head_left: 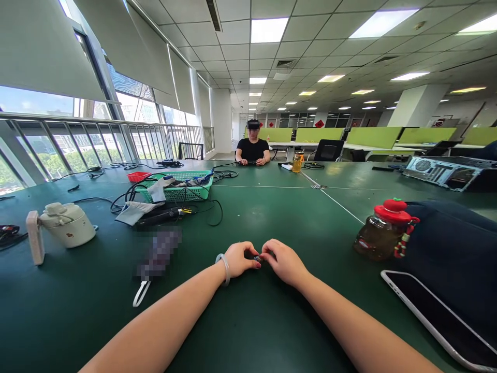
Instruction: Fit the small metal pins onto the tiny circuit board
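Observation:
Both hands meet just above the dark green table point(240, 331), near the middle of the head view. My left hand point(239, 259), with a pale bangle point(223, 269) at its wrist, pinches a tiny, shiny, dark-and-silver piece point(257, 258) between thumb and index finger. From the other side, the thumb and index fingertips of my right hand point(286, 261) close on the same piece. Fingers cover most of it, and it is too small for me to tell its kind.
To the left are a blurred dark pouch point(161, 254), a cream bottle point(68, 225) and a green basket point(186, 192) with cables. On the right stand a red-capped bottle point(382, 233), a tablet point(435, 316) and a dark bag point(454, 254). Opposite sits a person point(253, 150).

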Motion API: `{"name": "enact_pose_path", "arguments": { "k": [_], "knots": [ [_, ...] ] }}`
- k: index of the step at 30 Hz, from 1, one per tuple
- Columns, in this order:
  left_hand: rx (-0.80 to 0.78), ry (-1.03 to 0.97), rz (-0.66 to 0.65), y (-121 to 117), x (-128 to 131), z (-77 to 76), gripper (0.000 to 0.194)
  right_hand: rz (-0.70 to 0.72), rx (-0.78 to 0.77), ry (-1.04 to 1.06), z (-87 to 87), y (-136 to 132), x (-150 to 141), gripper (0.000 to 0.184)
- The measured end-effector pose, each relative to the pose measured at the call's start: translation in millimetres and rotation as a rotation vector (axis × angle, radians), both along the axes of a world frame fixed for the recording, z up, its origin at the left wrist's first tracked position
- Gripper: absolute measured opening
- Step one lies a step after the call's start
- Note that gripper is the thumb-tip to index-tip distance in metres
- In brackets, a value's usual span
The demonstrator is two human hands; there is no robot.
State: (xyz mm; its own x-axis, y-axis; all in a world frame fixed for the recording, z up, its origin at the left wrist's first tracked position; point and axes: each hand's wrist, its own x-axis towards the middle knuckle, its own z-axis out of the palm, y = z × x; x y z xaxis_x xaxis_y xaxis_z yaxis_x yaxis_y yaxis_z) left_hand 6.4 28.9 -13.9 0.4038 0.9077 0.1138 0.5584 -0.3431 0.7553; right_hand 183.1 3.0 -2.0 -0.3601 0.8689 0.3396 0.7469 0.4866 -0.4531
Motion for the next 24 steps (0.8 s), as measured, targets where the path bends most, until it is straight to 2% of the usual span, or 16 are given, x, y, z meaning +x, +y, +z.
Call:
{"name": "enact_pose_path", "arguments": {
  "k": [3,8,17,24],
  "knots": [
    [0.001,-0.066,0.056,5,-2,-4.4,0.023,-0.069,-0.062,-0.004,-3.2,4,6,0.011],
    [-0.026,-0.120,0.114,10,-3,-8.6,0.021,-0.049,-0.149,-0.100,-10.9,7,7,0.011],
    [-0.025,-0.042,0.078,3,-1,-3.8,0.022,-0.075,-0.105,-0.148,-18.4,9,4,0.006],
    [0.009,0.038,0.057,-1,0,2.6,0.023,-0.152,-0.024,0.005,-5.0,4,4,0.010]
  ]
}}
